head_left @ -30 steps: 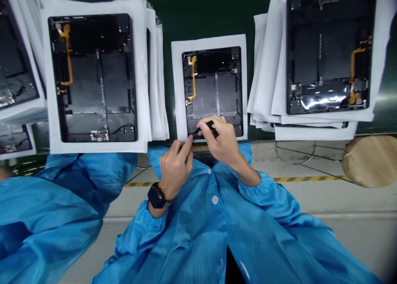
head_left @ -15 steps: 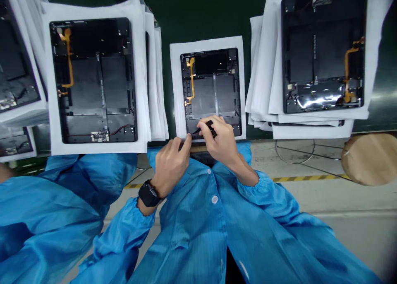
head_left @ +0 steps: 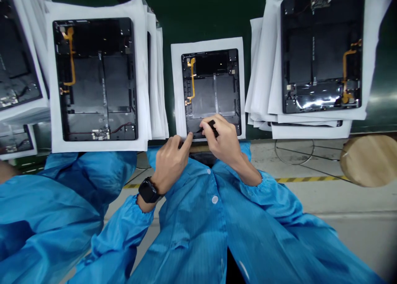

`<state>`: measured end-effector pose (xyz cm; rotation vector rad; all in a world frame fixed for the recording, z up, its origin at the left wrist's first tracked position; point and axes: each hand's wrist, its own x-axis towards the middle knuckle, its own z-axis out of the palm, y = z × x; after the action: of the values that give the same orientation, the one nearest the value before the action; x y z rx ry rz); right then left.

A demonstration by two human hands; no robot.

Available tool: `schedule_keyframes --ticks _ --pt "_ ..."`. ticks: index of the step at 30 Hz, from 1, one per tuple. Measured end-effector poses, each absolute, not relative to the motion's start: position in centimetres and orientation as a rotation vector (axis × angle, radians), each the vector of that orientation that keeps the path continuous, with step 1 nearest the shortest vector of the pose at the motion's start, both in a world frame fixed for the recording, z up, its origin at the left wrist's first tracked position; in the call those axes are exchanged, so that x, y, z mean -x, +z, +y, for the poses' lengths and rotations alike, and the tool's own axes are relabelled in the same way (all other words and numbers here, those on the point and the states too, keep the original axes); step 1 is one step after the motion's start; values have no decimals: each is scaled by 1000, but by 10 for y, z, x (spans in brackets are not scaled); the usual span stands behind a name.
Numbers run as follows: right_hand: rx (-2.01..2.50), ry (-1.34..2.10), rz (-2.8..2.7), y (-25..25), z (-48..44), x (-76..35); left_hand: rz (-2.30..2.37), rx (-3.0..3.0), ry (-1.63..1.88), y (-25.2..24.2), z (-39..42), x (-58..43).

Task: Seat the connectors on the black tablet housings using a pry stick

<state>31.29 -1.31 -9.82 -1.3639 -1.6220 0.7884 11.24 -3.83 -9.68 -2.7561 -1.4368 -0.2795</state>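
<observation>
In the middle, an opened tablet housing (head_left: 203, 99) lies on a white foam sheet (head_left: 177, 81), an orange flex cable (head_left: 192, 83) along its left side. My right hand (head_left: 225, 139) is closed around a small black pointed tool (head_left: 213, 127) over the housing's lower edge. The tool's thin tip points left; its exact kind is hard to make out. My left hand (head_left: 172, 157) rests at the lower left corner, index finger stretched out and touching the housing's edge, the other fingers bent. I see nothing held in it. What lies under my right fingers is hidden.
Stacks of similar housings between foam sheets stand to the left (head_left: 99, 81) and right (head_left: 322, 52) on the dark green table (head_left: 204, 10). Beside me on the left sits a person in a blue smock (head_left: 62, 217). A round wooden stool (head_left: 369, 160) stands at the right.
My right hand and the black tool have shifted slightly to the right. My left index finger stays at the housing's corner. The view has moved a little.
</observation>
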Motion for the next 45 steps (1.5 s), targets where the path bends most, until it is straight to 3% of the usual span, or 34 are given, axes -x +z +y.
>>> schedule_keyframes --ticks 17,45 --pt "1346 714 -1652 -100 -17 -328 -1601 2770 -336 -100 -45 -117" --pt "1367 655 -1725 -96 -14 -335 -1446 2835 -394 -100 -39 -135"
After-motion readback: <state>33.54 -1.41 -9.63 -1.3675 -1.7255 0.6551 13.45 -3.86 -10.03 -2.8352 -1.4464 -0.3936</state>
